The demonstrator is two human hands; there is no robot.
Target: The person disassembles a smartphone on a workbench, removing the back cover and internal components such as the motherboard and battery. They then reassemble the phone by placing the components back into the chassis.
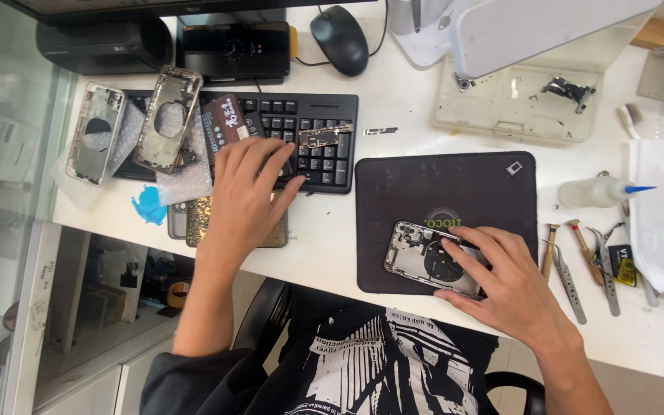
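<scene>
The opened phone housing [432,260] lies on the near part of the black work mat [393,192], its inner side up, with a dark round part showing at its middle. The right hand [501,277] rests on it, fingers spread and flat over its right half, pinning it to the mat rather than gripping it. The left hand [246,192] is well apart, stretched out over the black keyboard [324,123], its fingertips close to a small circuit board [324,138] lying on the keys; whether they touch the board or only the keys I cannot tell from this angle, and the hand holds nothing that shows.

By my reading, the work is at a fetching step: one hand steadies the housing while the other goes for the next part. The next move calls for a light pinch at the board's edges and a clean carry across to the mat.

Tweezers and small screwdrivers [578,265] lie just right of the mat. Two more empty phone frames [128,127] rest at the keyboard's left end.
</scene>
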